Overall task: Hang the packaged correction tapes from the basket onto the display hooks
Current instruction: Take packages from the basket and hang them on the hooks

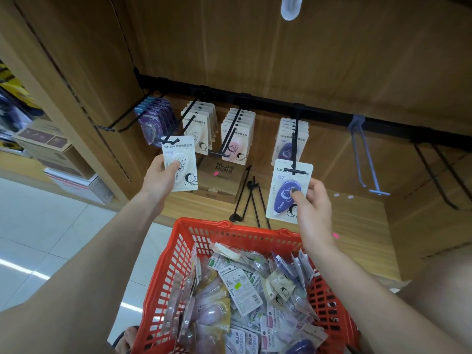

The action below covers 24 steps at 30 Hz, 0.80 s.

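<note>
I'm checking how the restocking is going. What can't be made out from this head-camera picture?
- Head view: how many packs hang behind the front ones; each front card hides its row.
- Bottom of the red basket: buried under packs.
- Small print on the white pack in the left hand and purple pack in the right hand: too small.

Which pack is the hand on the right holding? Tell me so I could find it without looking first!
Start at the black rail on the wooden wall and follow the hook above the red basket's right side down to its tip. The right hand pinches a white correction tape card there. Its tape is dark purple, while the left hand's card holds a white one.
</note>
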Each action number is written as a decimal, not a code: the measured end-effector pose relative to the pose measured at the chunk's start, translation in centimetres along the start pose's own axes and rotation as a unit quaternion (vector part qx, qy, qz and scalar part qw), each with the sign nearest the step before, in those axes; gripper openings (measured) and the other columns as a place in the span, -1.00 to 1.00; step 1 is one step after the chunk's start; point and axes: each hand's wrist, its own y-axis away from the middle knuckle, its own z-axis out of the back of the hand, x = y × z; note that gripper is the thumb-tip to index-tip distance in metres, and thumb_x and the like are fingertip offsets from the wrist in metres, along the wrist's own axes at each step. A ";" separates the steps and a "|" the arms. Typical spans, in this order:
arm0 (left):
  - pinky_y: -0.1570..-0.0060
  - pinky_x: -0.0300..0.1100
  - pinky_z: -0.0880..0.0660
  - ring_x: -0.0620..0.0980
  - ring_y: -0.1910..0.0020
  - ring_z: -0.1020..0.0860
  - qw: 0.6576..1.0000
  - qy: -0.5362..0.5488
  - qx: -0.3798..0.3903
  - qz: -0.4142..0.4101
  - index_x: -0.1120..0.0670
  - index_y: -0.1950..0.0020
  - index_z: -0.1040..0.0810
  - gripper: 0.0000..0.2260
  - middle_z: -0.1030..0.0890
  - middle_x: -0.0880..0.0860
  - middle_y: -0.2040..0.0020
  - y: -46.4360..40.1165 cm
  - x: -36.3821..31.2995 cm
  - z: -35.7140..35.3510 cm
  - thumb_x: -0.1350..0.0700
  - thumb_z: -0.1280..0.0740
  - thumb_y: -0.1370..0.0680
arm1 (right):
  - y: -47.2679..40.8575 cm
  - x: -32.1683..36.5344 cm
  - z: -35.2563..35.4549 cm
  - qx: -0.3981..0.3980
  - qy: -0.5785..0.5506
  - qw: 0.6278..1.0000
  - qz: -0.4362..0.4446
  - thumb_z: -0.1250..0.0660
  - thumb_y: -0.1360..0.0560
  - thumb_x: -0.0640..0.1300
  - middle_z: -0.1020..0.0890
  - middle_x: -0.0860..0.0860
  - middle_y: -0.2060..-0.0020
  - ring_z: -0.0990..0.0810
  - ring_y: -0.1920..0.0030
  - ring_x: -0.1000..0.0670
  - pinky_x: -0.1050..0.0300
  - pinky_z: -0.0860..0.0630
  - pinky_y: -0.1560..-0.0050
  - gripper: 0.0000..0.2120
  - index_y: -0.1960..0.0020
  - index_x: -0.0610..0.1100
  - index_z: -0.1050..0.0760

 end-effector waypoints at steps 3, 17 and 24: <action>0.14 -0.18 -0.55 -0.07 -0.04 -0.69 1.000 -0.003 -0.003 -0.003 -0.05 -0.50 -0.40 -0.66 -0.66 -0.04 -0.20 -0.2 0.1 -0.1 0.04 -0.26 -0.72 | 0.0 -0.4 0.1 -0.005 0.007 1.000 0.002 -0.29 -0.66 -0.26 -0.76 0.03 0.05 -0.74 0.09 0.11 0.38 -0.54 0.29 -0.81 -0.10 0.02 -0.52; 0.07 -0.21 -0.54 -0.08 -0.12 -0.66 0.995 -0.079 0.022 -0.051 -0.13 -0.49 -0.35 -0.70 -0.64 -0.03 -0.25 -3.2 0.3 -0.4 -0.03 -0.20 -0.74 | -8.0 -1.3 -2.0 -0.004 0.088 0.996 -0.020 -0.29 -0.67 -0.17 -0.68 0.15 -0.04 -0.64 0.00 0.21 0.29 -0.45 0.14 -0.77 -0.28 0.06 -0.45; -0.53 0.04 -0.32 0.05 -0.45 -0.43 0.988 -0.135 0.002 -0.075 0.00 -0.59 -0.34 -0.56 -0.39 0.06 -0.50 -6.5 -0.5 -1.8 -0.07 -0.23 -0.72 | -12.0 -1.9 -3.1 -0.021 0.118 0.993 0.007 -0.22 -0.70 -0.08 -0.63 0.21 -0.10 -0.62 -0.20 0.01 0.05 -0.49 -0.25 -0.65 -0.47 0.09 -0.39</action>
